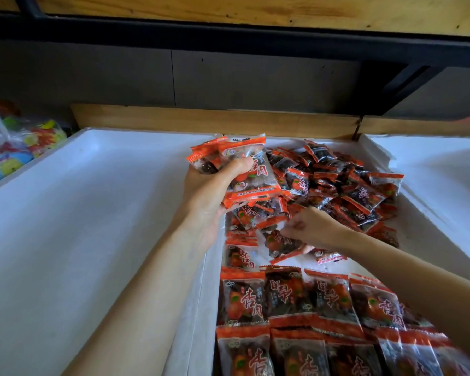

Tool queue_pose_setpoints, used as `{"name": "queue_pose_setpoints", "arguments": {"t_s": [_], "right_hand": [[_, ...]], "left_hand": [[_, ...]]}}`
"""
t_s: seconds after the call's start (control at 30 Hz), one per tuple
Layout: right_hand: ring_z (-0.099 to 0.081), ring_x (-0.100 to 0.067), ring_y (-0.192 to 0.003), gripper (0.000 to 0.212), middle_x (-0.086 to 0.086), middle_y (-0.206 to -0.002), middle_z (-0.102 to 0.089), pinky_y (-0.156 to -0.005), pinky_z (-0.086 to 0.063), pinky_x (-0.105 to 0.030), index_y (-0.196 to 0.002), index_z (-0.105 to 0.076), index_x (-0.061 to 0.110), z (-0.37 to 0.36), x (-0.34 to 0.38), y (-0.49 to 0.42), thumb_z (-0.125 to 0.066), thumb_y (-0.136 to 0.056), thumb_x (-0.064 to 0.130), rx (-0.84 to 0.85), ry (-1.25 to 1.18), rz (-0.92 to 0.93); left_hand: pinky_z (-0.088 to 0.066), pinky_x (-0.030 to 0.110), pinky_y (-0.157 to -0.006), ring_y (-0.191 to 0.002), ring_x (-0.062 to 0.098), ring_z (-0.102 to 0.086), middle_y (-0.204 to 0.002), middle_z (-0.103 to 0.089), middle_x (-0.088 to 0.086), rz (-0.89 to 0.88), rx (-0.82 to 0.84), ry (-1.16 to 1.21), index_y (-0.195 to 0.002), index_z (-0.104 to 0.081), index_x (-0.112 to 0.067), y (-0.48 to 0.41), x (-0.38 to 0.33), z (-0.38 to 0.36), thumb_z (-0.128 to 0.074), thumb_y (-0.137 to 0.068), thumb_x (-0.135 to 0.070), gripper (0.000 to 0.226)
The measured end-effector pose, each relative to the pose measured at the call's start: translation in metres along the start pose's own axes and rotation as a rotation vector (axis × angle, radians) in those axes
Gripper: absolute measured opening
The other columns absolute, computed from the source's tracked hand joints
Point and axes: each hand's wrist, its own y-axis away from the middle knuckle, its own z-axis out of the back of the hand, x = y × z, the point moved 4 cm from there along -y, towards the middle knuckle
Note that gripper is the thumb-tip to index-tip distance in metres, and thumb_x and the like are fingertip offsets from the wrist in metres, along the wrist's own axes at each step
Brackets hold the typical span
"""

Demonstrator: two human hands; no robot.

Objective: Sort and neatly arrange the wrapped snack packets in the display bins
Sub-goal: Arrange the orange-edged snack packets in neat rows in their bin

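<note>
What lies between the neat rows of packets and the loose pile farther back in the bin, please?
In the head view: the right hand pinching a single packet, a few stray packets beside it, and a patch of bare bin floor.

Nearest packets (pixel 299 356) cut by bottom edge, coloured bags (pixel 17 147) blurred

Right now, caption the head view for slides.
Left hand holds stacked snack packets; right hand pinches a loose packet in the white bin.
</note>
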Motion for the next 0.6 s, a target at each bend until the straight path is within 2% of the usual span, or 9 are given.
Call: {"name": "queue_pose_setpoints", "arguments": {"t_s": [0.07,0.13,0.23,0.3,0.4,0.47,0.5,0.57,0.6], "right_hand": [[-0.062,-0.011,-0.063,0.018,-0.001,-0.076,-0.066,-0.055,-0.046,-0.013,-0.085,-0.072,0.006,-0.006,-0.007,0.007,-0.065,-0.087,0.022,0.095,-0.162,-0.081],[-0.066,-0.015,-0.072,0.017,-0.006,-0.085,-0.069,-0.060,-0.051,-0.015,-0.086,-0.071,0.008,-0.012,-0.008,0.013,-0.068,-0.085,0.025,0.147,-0.214,-0.074],[-0.070,-0.021,-0.080,0.034,-0.011,-0.097,-0.070,-0.073,-0.055,-0.026,-0.099,-0.067,0.003,-0.018,-0.004,0.015,-0.070,-0.082,0.033,0.155,-0.136,-0.060],[-0.071,-0.020,-0.076,0.032,-0.009,-0.093,-0.072,-0.067,-0.057,-0.021,-0.097,-0.066,0.005,-0.019,-0.001,0.015,-0.070,-0.083,0.033,0.178,-0.047,-0.061],[-0.067,-0.012,-0.068,0.023,0.003,-0.083,-0.070,-0.068,-0.056,-0.026,-0.086,-0.064,0.018,-0.007,0.002,0.018,-0.069,-0.082,0.041,0.107,0.217,0.014],[-0.064,-0.009,-0.079,0.016,0.004,-0.092,-0.068,-0.076,-0.052,-0.022,-0.092,-0.063,0.020,0.010,-0.003,0.020,-0.071,-0.082,0.029,0.019,0.173,0.097],[-0.062,-0.004,-0.084,0.018,0.006,-0.097,-0.067,-0.077,-0.049,-0.015,-0.098,-0.063,0.020,0.018,-0.010,0.021,-0.071,-0.082,0.024,0.033,0.134,0.132],[-0.056,-0.001,-0.097,0.036,0.014,-0.109,-0.058,-0.082,-0.041,-0.007,-0.114,-0.060,0.024,0.026,-0.028,0.027,-0.073,-0.080,0.026,0.143,0.208,0.156],[-0.054,-0.005,-0.104,0.046,0.015,-0.116,-0.053,-0.088,-0.041,-0.013,-0.121,-0.056,0.027,0.027,-0.037,0.030,-0.074,-0.079,0.031,0.191,0.271,0.152]], "left_hand": [[-0.059,0.041,-0.080,-0.083,0.021,-0.074,-0.090,-0.076,0.005,0.008,0.004,-0.023,-0.093,-0.071,-0.017,0.001,0.001,-0.002,-0.076,-0.077,-0.012,0.018],[-0.059,0.044,-0.083,-0.083,0.020,-0.073,-0.088,-0.076,0.003,0.012,0.004,-0.042,-0.093,-0.071,-0.018,0.002,0.002,-0.002,-0.077,-0.076,-0.013,0.018],[-0.059,0.044,-0.083,-0.081,0.018,-0.073,-0.087,-0.076,0.002,0.016,-0.007,-0.056,-0.096,-0.071,-0.017,0.002,0.003,-0.002,-0.077,-0.076,-0.013,0.022],[-0.059,0.043,-0.081,-0.080,0.018,-0.073,-0.087,-0.076,0.002,0.019,-0.014,-0.054,-0.099,-0.071,-0.015,0.002,0.004,-0.002,-0.078,-0.075,-0.013,0.025],[-0.058,0.043,-0.081,-0.082,0.019,-0.073,-0.090,-0.076,0.002,0.023,0.001,-0.064,-0.105,-0.070,-0.013,0.002,0.006,-0.003,-0.081,-0.071,-0.014,0.036],[-0.059,0.042,-0.079,-0.082,0.018,-0.072,-0.090,-0.076,0.001,0.028,0.021,-0.077,-0.106,-0.070,-0.014,0.002,0.007,-0.005,-0.084,-0.064,-0.018,0.045],[-0.059,0.040,-0.078,-0.080,0.018,-0.072,-0.088,-0.076,0.001,0.029,0.027,-0.074,-0.106,-0.071,-0.015,0.002,0.008,-0.006,-0.084,-0.064,-0.018,0.044],[-0.059,0.037,-0.073,-0.075,0.016,-0.072,-0.085,-0.075,0.001,0.033,0.030,-0.057,-0.105,-0.070,-0.014,0.002,0.009,-0.008,-0.080,-0.072,-0.012,0.034],[-0.058,0.035,-0.071,-0.074,0.016,-0.072,-0.083,-0.075,0.001,0.036,0.031,-0.052,-0.103,-0.070,-0.015,0.003,0.009,-0.008,-0.077,-0.075,-0.011,0.030]]}}
